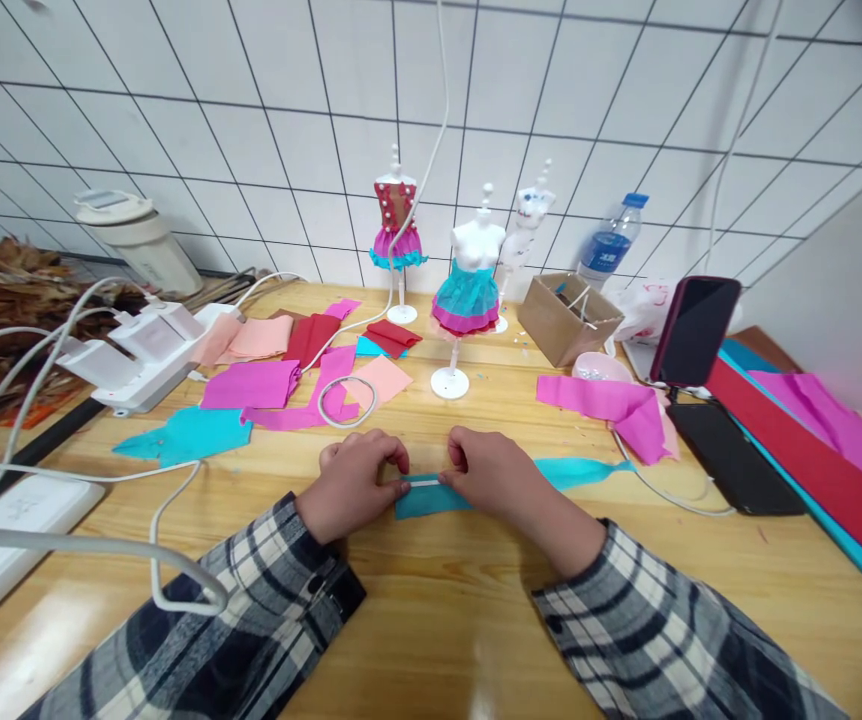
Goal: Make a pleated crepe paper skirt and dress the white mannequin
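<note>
A strip of turquoise crepe paper (431,503) lies on the table in front of me, its twisted tail running off to the right. Along its upper edge runs a narrow white strip (424,483) that looks like tape. My left hand (360,478) pinches the strip's left end between thumb and finger. At the other end, my right hand (492,470) is closed in the same way, resting over the paper. Just beyond my hands stands a small white dress form (478,243) wearing a turquoise and magenta ruffled skirt (465,298).
Folded magenta paper (251,384), a grey ring (347,402) and a loaded power strip (168,370) lie to the left. Further back are another dressed form (396,215) and a cardboard box (570,320). A phone (693,330) and long coloured paper (813,440) occupy the right.
</note>
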Available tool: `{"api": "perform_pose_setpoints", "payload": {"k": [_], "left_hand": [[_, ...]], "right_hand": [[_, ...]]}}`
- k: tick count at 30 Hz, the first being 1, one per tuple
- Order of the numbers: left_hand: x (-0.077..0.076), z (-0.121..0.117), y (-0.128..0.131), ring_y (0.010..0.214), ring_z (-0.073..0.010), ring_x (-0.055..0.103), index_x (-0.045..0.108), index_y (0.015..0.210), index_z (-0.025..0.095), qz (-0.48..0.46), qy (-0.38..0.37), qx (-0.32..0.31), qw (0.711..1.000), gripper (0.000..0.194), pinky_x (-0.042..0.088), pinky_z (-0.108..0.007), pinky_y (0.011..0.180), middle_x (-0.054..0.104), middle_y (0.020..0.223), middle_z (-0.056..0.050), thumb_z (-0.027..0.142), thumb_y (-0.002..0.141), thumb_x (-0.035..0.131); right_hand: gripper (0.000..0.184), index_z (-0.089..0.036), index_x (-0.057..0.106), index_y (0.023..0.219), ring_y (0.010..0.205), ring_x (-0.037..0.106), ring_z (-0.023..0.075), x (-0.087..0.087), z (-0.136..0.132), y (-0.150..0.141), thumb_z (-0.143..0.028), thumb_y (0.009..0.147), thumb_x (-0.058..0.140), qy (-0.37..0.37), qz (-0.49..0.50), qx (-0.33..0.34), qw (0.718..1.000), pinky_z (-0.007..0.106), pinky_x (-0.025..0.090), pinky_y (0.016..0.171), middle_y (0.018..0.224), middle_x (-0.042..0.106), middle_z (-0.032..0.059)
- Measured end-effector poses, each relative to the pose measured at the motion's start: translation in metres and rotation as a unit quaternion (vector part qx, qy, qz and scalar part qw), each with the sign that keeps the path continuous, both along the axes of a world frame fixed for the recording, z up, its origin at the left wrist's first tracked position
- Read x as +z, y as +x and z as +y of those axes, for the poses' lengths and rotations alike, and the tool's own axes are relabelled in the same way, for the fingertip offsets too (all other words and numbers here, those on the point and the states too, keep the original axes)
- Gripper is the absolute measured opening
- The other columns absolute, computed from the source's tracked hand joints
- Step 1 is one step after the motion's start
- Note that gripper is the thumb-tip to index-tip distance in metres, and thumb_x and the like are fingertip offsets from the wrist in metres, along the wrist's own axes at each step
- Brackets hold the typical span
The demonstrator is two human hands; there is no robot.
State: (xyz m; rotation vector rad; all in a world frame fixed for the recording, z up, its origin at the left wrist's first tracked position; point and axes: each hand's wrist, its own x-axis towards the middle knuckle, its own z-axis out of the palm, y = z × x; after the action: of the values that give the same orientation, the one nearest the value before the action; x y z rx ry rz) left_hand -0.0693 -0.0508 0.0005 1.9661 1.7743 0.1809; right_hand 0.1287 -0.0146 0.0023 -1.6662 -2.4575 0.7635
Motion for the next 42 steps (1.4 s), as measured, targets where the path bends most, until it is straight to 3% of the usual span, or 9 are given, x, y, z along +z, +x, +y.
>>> {"api": "perform_pose_setpoints", "payload": {"k": [5,8,11,15,21,27,36,39,42], "left_hand": [[-0.001,-0.001,-0.001,0.103,-0.0286,0.058,0.067,0.091,0.025,-0.008,0.018,-0.003,1.0,0.016,0.037,-0.047,0.087,0.067,0.101,-0.002,0.034,0.078,0.07],[-0.001,-0.005,0.002,0.099,-0.0274,0.06,0.069,0.093,0.024,-0.021,0.112,0.011,0.993,0.024,0.039,-0.044,0.085,0.068,0.1,-0.004,0.045,0.082,0.069],[-0.003,-0.013,0.01,0.092,-0.0236,0.06,0.072,0.099,0.024,-0.012,0.191,-0.101,0.976,0.019,0.043,-0.039,0.08,0.067,0.096,-0.005,0.038,0.089,0.063],[-0.009,-0.023,0.021,0.086,-0.023,0.061,0.071,0.11,0.022,0.076,0.179,-0.223,0.955,0.022,0.046,-0.037,0.076,0.069,0.094,-0.006,0.024,0.092,0.06],[-0.009,-0.023,0.02,0.085,-0.0233,0.06,0.072,0.108,0.03,0.139,0.235,-0.236,0.933,0.02,0.045,-0.04,0.075,0.072,0.094,-0.002,0.027,0.091,0.062],[-0.012,-0.021,0.018,0.09,-0.0236,0.058,0.073,0.103,0.025,0.124,0.307,-0.262,0.907,0.017,0.044,-0.041,0.079,0.072,0.106,-0.003,0.026,0.088,0.066],[-0.006,-0.023,0.02,0.092,-0.0244,0.061,0.068,0.116,0.021,0.113,0.264,-0.258,0.923,0.028,0.044,-0.041,0.083,0.072,0.099,-0.004,0.028,0.089,0.065],[-0.007,-0.023,0.02,0.094,-0.0257,0.06,0.061,0.129,0.015,0.133,0.25,-0.254,0.925,0.044,0.044,-0.042,0.084,0.07,0.1,-0.008,0.032,0.089,0.066],[-0.008,-0.023,0.019,0.097,-0.0265,0.058,0.064,0.126,0.021,0.148,0.237,-0.257,0.925,0.039,0.042,-0.044,0.088,0.069,0.105,-0.006,0.034,0.089,0.065]], "right_hand": [[0.016,-0.022,0.055,0.08,0.073,0.055,0.0167,-0.002,-0.002,-0.002,-0.03,0.079,0.069,0.013,-0.02,0.007,1.0,0.027,0.025,0.057,0.074,0.062,-0.0001],[0.015,-0.022,0.056,0.081,0.073,0.057,0.0171,-0.002,-0.002,-0.002,-0.031,0.079,0.068,0.021,-0.023,0.014,0.999,0.027,0.024,0.057,0.075,0.064,0.0],[0.013,-0.021,0.056,0.082,0.074,0.057,0.0168,-0.001,-0.003,-0.001,-0.029,0.079,0.067,0.027,-0.016,0.018,0.999,0.027,0.025,0.057,0.078,0.066,0.0004],[0.013,-0.022,0.058,0.088,0.073,0.058,0.015,-0.001,-0.003,0.001,-0.029,0.081,0.066,0.028,0.006,0.013,1.0,0.025,0.027,0.058,0.08,0.068,-0.0008],[0.01,-0.022,0.061,0.09,0.073,0.059,0.013,0.002,0.0,0.009,-0.03,0.085,0.063,0.022,0.038,0.001,0.999,0.024,0.032,0.06,0.084,0.07,-0.0002],[0.011,-0.022,0.064,0.094,0.078,0.062,0.015,0.006,0.002,0.018,-0.028,0.084,0.063,0.029,0.033,0.006,0.999,0.025,0.034,0.062,0.087,0.072,0.0009],[0.015,-0.023,0.061,0.098,0.083,0.064,0.0197,0.0,0.001,0.016,-0.023,0.083,0.059,0.059,-0.013,0.02,0.998,0.028,0.034,0.063,0.089,0.072,0.0026],[0.022,-0.021,0.06,0.101,0.087,0.064,0.0235,0.002,0.001,0.019,-0.032,0.083,0.064,0.068,-0.033,0.008,0.997,0.029,0.033,0.062,0.093,0.072,0.0064],[0.03,-0.023,0.058,0.097,0.084,0.064,0.0227,0.002,0.006,0.024,-0.041,0.078,0.071,0.054,-0.044,-0.009,0.998,0.028,0.03,0.058,0.09,0.071,0.0042]]}}
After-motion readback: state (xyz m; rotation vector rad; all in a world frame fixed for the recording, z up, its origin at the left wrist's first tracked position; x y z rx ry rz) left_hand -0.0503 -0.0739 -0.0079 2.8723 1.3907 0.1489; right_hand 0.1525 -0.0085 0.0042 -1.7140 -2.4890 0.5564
